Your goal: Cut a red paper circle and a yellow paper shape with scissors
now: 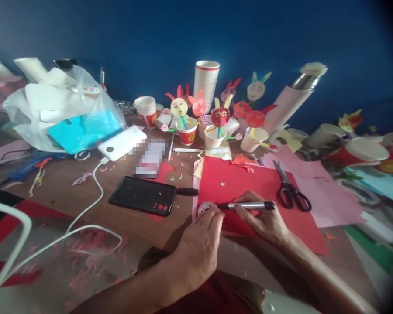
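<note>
My right hand (262, 220) grips a silver marker pen (253, 206) with black ends, held almost level over red paper (242, 179). The pen's tip end points left, close to a white disc (205, 206) with dark marks or openings. Fingers together, my left hand (205, 240) presses this disc against the near left part of the paper and partly covers it. A black pen cap (187, 191) lies just beyond, by a black phone case (142, 195). Scissors (290, 192) with black handles rest on the right side of the red paper.
Paper cups with paper-faced figures (216, 135) stand at the back, before a tall cup stack (206, 85). A pink flask (290, 102) leans at the right. Left are a white power bank (122, 143) with cable and a plastic bag (100, 104). Paper scraps are scattered around.
</note>
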### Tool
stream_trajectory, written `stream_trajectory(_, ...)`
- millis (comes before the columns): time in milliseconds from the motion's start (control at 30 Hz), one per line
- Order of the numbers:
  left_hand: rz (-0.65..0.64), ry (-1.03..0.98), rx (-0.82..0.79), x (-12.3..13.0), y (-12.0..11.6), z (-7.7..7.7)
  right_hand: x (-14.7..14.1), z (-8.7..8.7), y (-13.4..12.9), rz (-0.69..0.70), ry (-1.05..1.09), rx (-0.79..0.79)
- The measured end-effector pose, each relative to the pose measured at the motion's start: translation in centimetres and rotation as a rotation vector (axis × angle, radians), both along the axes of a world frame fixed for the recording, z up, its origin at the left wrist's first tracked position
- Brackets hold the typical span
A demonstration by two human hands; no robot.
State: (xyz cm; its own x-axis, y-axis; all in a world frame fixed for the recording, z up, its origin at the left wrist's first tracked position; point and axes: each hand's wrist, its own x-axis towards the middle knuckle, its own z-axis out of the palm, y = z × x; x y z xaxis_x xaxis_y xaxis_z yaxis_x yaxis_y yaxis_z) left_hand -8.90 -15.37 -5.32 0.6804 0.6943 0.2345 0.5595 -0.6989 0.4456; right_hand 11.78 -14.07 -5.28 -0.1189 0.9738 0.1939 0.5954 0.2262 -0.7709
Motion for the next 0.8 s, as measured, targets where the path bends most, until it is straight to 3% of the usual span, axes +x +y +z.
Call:
stream_trajectory(167, 0.018, -0.028, -0.142, -0.2, 0.3, 0.7, -0.5, 0.6, -1.8, -0.016, -0.113, 0.086)
stream_trajectory(567, -0.017, -0.047, -0.273, -0.3, 0.7, 1.7, -2.2, 0.7, -5.1, 0.049, -0.226, 0.376)
stream_trajectory(800, -0.041, -0.067, -0.412, -1.1, 1.6, 3.1, -3.4, 1.1, -6.5, 0.106, -0.317, 0.435)
